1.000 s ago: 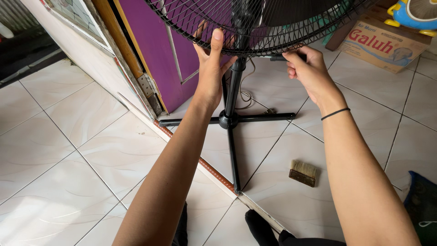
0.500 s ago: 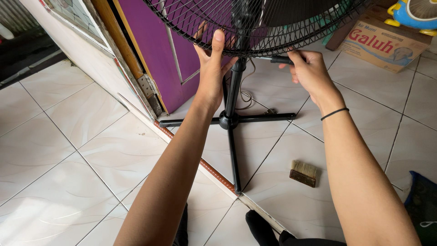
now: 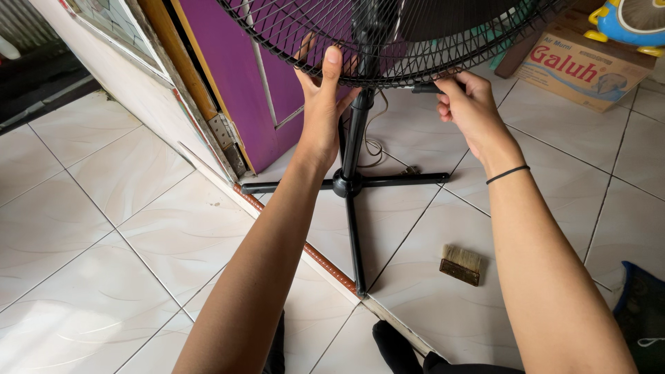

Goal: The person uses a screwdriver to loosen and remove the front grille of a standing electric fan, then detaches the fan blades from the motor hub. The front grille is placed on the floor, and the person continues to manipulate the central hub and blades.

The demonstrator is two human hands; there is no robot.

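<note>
The left hand (image 3: 320, 111) grips the lower rim of the fan grille (image 3: 388, 41), thumb up, fingers hooked through the wires. The right hand (image 3: 471, 111) has its fingers closed around a black tool handle (image 3: 424, 88) touching the rim. The stand (image 3: 350, 181) rises between both hands; a brush (image 3: 460, 263) lies on the floor below the right fingers.

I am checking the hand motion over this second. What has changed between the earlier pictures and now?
The right hand turned the black-handled tool at the black wire fan guard: out half a second ago, now back under the rim. The left hand kept its grip on the guard; the small wooden brush stayed.
</note>
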